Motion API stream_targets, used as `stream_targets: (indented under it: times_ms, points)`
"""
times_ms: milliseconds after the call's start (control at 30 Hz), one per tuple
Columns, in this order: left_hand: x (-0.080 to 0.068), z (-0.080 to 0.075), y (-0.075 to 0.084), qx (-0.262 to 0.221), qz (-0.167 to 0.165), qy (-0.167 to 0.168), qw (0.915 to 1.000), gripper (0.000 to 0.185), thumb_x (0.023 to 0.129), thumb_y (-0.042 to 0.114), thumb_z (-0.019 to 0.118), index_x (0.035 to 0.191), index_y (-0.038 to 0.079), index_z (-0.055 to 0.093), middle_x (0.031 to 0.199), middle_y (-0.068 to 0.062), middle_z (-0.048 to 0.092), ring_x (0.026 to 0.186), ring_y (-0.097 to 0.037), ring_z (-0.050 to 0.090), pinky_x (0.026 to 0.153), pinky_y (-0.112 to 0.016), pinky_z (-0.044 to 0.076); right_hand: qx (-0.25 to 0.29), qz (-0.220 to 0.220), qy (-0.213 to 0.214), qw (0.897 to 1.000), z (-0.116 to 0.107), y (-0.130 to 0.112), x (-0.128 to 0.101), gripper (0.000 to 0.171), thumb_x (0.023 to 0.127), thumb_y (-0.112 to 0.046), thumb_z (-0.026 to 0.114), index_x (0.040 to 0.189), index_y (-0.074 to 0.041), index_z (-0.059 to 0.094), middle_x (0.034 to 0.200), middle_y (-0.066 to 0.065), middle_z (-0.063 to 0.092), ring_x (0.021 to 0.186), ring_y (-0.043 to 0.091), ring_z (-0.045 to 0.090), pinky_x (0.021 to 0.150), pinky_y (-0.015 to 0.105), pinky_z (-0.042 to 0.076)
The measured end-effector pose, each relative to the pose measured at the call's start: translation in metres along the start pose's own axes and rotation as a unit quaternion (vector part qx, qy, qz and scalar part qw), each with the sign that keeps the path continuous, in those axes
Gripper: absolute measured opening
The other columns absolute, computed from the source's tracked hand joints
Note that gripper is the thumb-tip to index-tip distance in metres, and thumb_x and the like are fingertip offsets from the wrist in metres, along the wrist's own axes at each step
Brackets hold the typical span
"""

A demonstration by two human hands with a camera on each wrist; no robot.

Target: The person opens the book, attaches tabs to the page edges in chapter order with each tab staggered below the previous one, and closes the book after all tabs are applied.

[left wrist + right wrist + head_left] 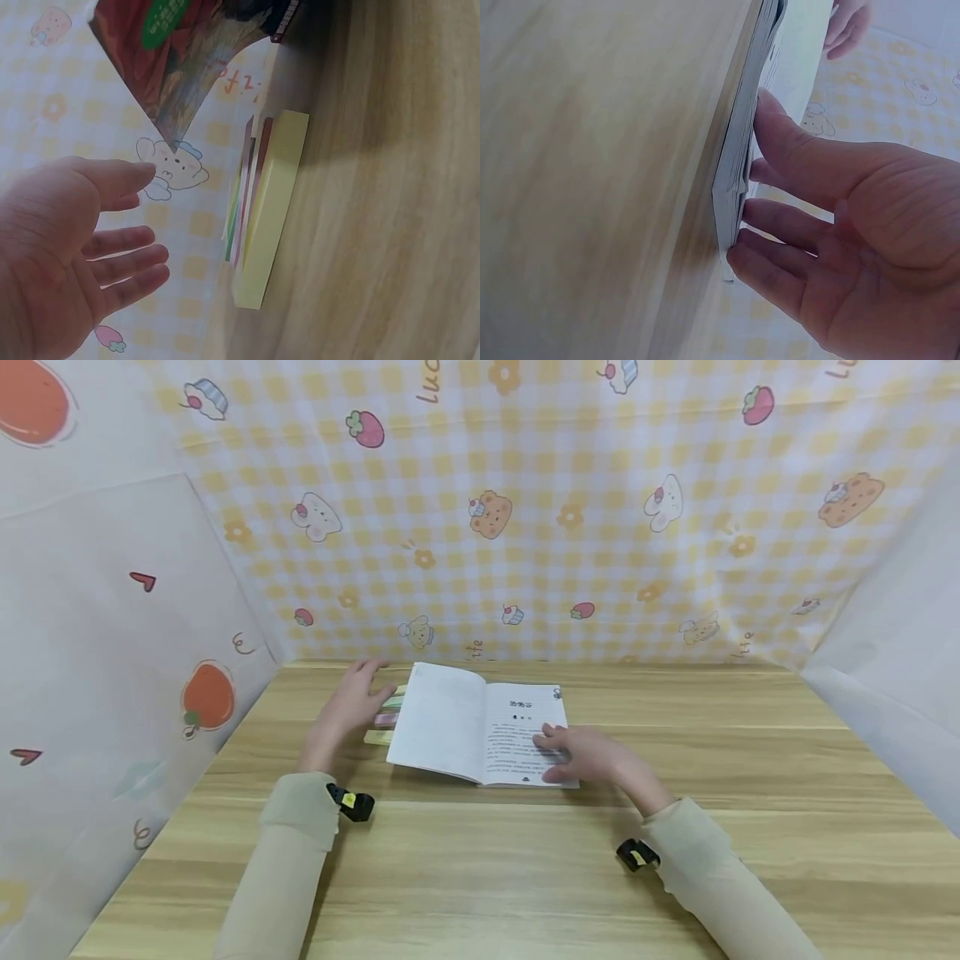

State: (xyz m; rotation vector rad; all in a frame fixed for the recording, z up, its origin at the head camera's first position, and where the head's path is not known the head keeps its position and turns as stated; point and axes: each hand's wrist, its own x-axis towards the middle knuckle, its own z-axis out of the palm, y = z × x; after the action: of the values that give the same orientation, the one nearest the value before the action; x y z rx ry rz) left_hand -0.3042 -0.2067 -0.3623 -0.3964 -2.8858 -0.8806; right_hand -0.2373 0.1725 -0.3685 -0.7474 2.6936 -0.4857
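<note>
An open book [438, 718] lies on the table, its left side lifted at a slant and its right page [513, 752] flat with printed text. My right hand [588, 753] rests on that page near the outer edge, thumb and fingertips touching the paper. To the left of the book, my left hand [352, 697] hovers apart from it, fingers loosely extended and holding nothing. Beside it are coloured paper strips [386, 719] in yellow, pink and green, partly hidden under the raised cover. The left wrist view shows a yellow strip pad [277, 210] and the dark, glossy cover [217, 45].
The wood-grain table [480, 877] stretches in front of the book and to both sides. A yellow checked cloth [570, 560] with cartoon prints hangs behind it. White printed cloth [112, 693] stands along the left side.
</note>
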Motion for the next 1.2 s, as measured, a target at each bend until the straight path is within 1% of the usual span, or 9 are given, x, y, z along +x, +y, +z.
stream_targets:
  times_ms: [200, 433, 500, 667, 800, 1033, 1200]
  points:
    - [0.001, 0.003, -0.006, -0.008, -0.001, -0.003, 1.0000, 0.055, 0.105, 0.023, 0.054, 0.151, -0.002, 0.038, 0.155, -0.028, 0.031, 0.143, -0.045, 0.030, 0.114, -0.060, 0.028, -0.007, 0.002, 0.002, 1.000, -0.001, -0.001, 0.000, 0.064, 0.091, -0.029, 0.075, 0.146, -0.005, 0.052, 0.157, 0.020, 0.035, 0.145, 0.041, 0.031, 0.117, 0.053, 0.026]
    - [-0.001, 0.003, -0.013, -0.032, -0.015, -0.008, 0.9993, 0.055, 0.105, 0.022, 0.054, 0.152, -0.001, 0.037, 0.156, -0.029, 0.028, 0.135, -0.047, 0.039, 0.109, -0.061, 0.035, -0.011, -0.003, 0.003, 1.000, 0.002, -0.001, 0.001, 0.064, 0.091, -0.029, 0.076, 0.146, -0.005, 0.053, 0.156, 0.021, 0.036, 0.144, 0.041, 0.032, 0.117, 0.053, 0.028]
    - [-0.001, 0.002, -0.014, -0.037, -0.016, -0.009, 0.9992, 0.054, 0.105, 0.021, 0.054, 0.152, -0.001, 0.037, 0.155, -0.030, 0.029, 0.135, -0.047, 0.038, 0.108, -0.062, 0.036, -0.009, -0.001, 0.004, 1.000, 0.002, -0.001, 0.001, 0.064, 0.091, -0.029, 0.076, 0.146, -0.005, 0.053, 0.156, 0.021, 0.036, 0.145, 0.041, 0.032, 0.117, 0.053, 0.028]
    - [0.001, 0.000, -0.016, -0.037, -0.008, -0.006, 0.9993, 0.053, 0.105, 0.019, 0.054, 0.151, -0.001, 0.039, 0.152, -0.031, 0.032, 0.134, -0.049, 0.039, 0.107, -0.063, 0.036, -0.002, 0.001, 0.011, 1.000, 0.002, -0.001, 0.002, 0.065, 0.090, -0.029, 0.076, 0.146, -0.005, 0.053, 0.156, 0.020, 0.036, 0.145, 0.040, 0.032, 0.117, 0.052, 0.027]
    - [0.003, -0.001, -0.019, -0.033, -0.002, -0.003, 0.9994, 0.050, 0.105, 0.018, 0.054, 0.150, -0.002, 0.041, 0.151, -0.032, 0.035, 0.132, -0.049, 0.041, 0.106, -0.063, 0.037, -0.007, 0.000, 0.016, 1.000, 0.002, 0.000, 0.001, 0.064, 0.090, -0.029, 0.076, 0.145, -0.005, 0.053, 0.156, 0.021, 0.036, 0.144, 0.041, 0.033, 0.117, 0.053, 0.027]
    - [0.006, -0.004, -0.026, -0.036, -0.018, -0.001, 0.9992, 0.051, 0.105, 0.020, 0.054, 0.150, 0.000, 0.041, 0.145, -0.030, 0.042, 0.129, -0.047, 0.045, 0.104, -0.062, 0.039, -0.003, 0.011, 0.014, 1.000, 0.001, -0.002, 0.000, 0.064, 0.091, -0.029, 0.076, 0.146, -0.007, 0.053, 0.157, 0.018, 0.036, 0.145, 0.039, 0.032, 0.117, 0.053, 0.027]
    - [0.010, -0.002, -0.028, -0.025, -0.013, -0.001, 0.9996, 0.051, 0.105, 0.019, 0.055, 0.150, 0.000, 0.042, 0.143, -0.030, 0.045, 0.127, -0.046, 0.048, 0.104, -0.061, 0.040, -0.006, 0.012, 0.012, 1.000, 0.001, -0.003, 0.000, 0.063, 0.091, -0.028, 0.076, 0.146, -0.007, 0.053, 0.157, 0.018, 0.036, 0.145, 0.038, 0.032, 0.117, 0.053, 0.027]
